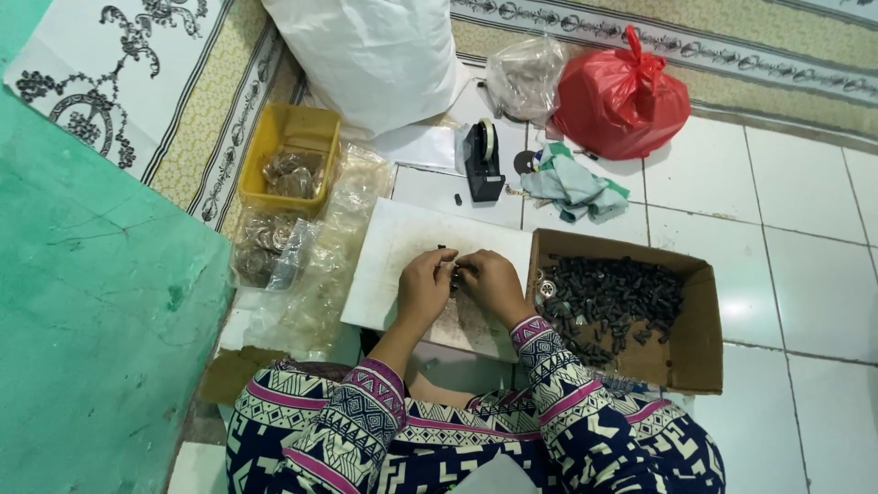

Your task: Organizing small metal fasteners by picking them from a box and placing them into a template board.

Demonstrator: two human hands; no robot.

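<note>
Item: small dark part [452, 272], pinched between fingertips of left hand [425, 285] and right hand [492, 284], above white board [393, 240]. Judged light, rigid, easily dropped; best held at its ends. Stock: cardboard box [695, 316] beside right fingers.

Single head-worn camera, looking steeply down and forward from above the seated person's lap, fairly near the white board [402, 240] at frame centre, with tiled floor [805, 220] running to the right edge and patterned mat [146, 82] filling the top left corner.
</note>
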